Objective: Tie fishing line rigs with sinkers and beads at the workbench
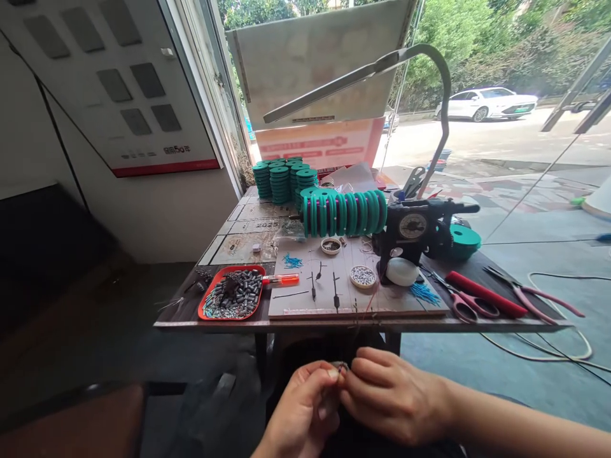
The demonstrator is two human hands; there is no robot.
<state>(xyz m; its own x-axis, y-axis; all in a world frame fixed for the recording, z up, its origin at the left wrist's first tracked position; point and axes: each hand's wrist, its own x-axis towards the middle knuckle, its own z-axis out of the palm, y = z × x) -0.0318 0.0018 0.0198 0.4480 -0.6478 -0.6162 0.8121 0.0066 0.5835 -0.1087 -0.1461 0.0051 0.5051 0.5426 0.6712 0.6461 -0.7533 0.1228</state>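
Observation:
Below the table's front edge, my left hand [310, 401] and my right hand [396, 394] meet, fingertips pressed together. Between them is a tiny dark piece [342, 367], mostly covered by the fingers and too small to name. Thin strands seem to run from there up toward the board [296, 305] on the table. On that board lie small dark stick-like parts [336, 296], a round dish of small pale beads [363, 277], another small dish [331, 245] and blue slim pieces [292, 261].
A red tray [200, 312] of dark weights stands left, beside an orange-capped pen [286, 279]. A black winding device [410, 226] carries green spools [344, 213]; more green spools [279, 181] are stacked behind. Scissors [470, 305], a red roll [487, 294] and pliers [529, 296] lie right.

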